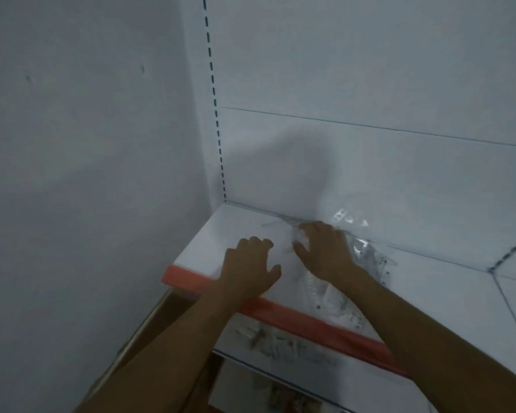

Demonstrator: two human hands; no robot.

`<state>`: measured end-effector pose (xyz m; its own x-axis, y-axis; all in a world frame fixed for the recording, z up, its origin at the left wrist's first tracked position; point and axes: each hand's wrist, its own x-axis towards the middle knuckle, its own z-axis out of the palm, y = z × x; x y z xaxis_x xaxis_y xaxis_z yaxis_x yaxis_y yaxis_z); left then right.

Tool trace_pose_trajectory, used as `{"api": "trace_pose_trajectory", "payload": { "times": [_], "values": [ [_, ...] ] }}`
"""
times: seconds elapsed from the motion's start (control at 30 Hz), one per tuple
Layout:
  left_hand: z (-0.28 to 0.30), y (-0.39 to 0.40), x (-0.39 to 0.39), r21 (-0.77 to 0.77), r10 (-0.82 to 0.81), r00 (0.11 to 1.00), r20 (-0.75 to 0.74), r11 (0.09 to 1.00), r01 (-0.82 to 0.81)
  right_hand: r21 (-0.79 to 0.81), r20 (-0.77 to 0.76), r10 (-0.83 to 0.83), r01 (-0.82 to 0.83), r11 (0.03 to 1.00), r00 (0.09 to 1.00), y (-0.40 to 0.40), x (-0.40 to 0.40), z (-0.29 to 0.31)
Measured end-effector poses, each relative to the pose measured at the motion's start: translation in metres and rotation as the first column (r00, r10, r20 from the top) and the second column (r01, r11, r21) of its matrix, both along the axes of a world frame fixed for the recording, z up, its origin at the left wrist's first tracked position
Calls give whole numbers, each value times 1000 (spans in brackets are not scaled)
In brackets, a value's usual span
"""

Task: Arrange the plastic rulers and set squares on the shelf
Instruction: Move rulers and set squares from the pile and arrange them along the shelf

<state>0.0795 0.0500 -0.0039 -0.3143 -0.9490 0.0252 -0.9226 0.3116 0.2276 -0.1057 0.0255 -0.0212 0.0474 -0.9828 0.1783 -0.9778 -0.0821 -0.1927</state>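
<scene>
Clear plastic rulers and set squares point(329, 296) lie in a loose heap on the white shelf point(218, 234), from its red front edge back toward the rear panel. One transparent set square point(283, 221) lies flat near the back corner. My right hand point(322, 248) rests on top of the heap, its fingers curled over the clear plastic. My left hand point(251, 263) lies on the bare shelf just left of the heap, fingers bent and holding nothing. The plastic is see-through and blurred, so single pieces are hard to separate.
The shelf has a red front strip point(304, 318). A slotted upright point(218, 114) runs up the back corner, with a white wall at left. More small packets point(280, 344) lie on the lower shelf below. A brown cardboard edge point(149, 323) is at lower left.
</scene>
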Motion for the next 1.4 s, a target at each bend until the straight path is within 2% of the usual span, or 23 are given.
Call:
{"api": "trace_pose_trajectory", "payload": {
  "times": [0.2, 0.3, 0.4, 0.63, 0.8, 0.93, 1.03, 1.23, 1.4],
  "values": [
    [-10, -19, -35, 3, -278, 960, -13, 960, 278, 18, 3, -283, 283, 959, 959, 40, -47, 0],
    [-20, -15, -49, 3, -355, 935, -10, 935, 355, 31, -11, -416, 416, 909, 909, 67, -61, -7],
    [-28, -4, -58, 29, -386, 922, -14, 922, 387, 86, -38, -476, 478, 874, 879, 91, -67, -18],
    [-43, 12, -70, 15, -272, 961, 51, 962, 271, 175, -24, -550, 545, 820, 835, 105, -67, -34],
    [-48, 10, -72, -20, -247, 968, 50, 968, 248, 18, -14, -601, 601, 799, 799, 106, -60, -51],
    [-54, 9, -73, -66, -203, 979, 3, 977, 203, -90, 81, -588, 594, 800, 805, 109, -59, -58],
    [-59, 7, -76, -112, -161, 987, 7, 981, 161, -145, 90, -565, 573, 807, 820, 110, -59, -61],
    [-75, 7, -76, -203, -148, 988, -35, 969, 138, -156, 125, -553, 567, 809, 824, 113, -64, -64],
    [-82, 6, -79, -302, -127, 990, -58, 948, 104, -144, 258, -564, 608, 780, 784, 114, -60, -62]
  ]
}}
